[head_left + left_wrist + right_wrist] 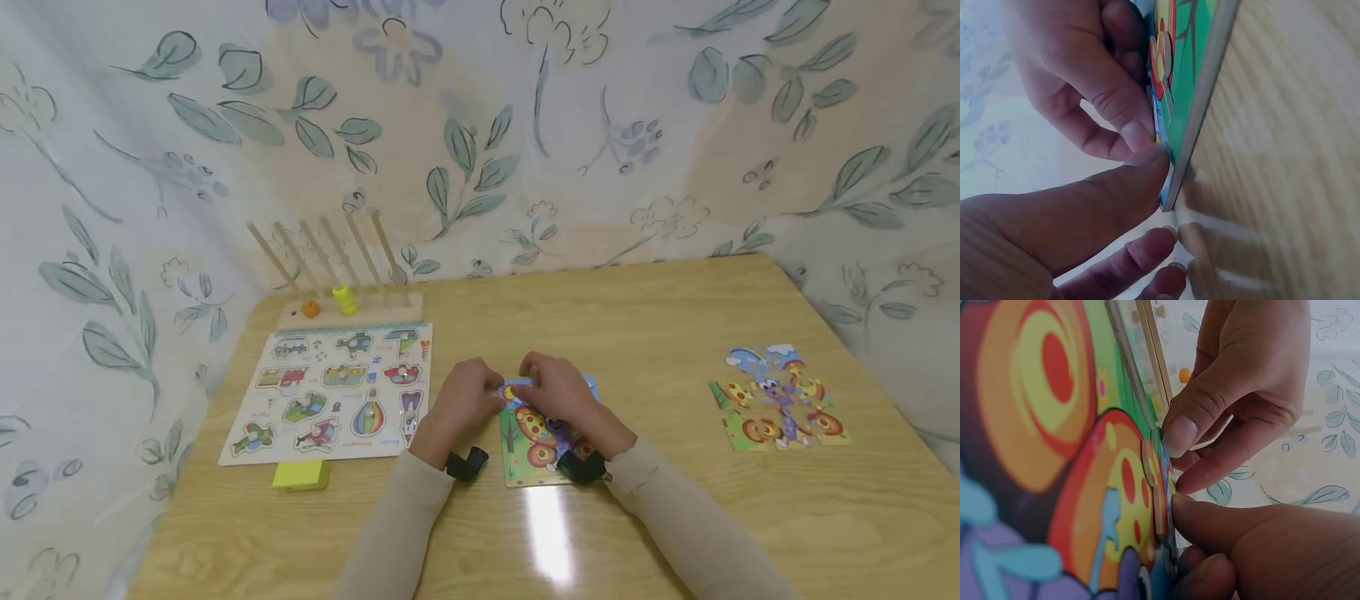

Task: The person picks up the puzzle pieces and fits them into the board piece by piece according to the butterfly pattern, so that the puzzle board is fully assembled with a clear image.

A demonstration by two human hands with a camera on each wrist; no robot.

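A butterfly jigsaw board [517, 467] lies in front of me, with both hands at its far left corner. My left hand [467, 398] reaches in from the left; in the left wrist view its thumb [1141, 172] presses the corner while the other fingers extend past the edge. My right hand [564, 390] comes over the board, pinching a small puzzle piece [510, 392] with a yellow sun, thumb and index close together there. The fingers largely hide this piece. In the right wrist view, another piece [1155, 487] sits raised above the board's surface.
Several butterfly-picture pieces [780, 408] are laid out at the right. To the left lie a vehicle peg puzzle [247, 408] and a yellow block [302, 475]. Behind them stands a wooden rod rack [390, 310] with yellow and orange beads. A floral cloth [480, 125] hangs behind the table.
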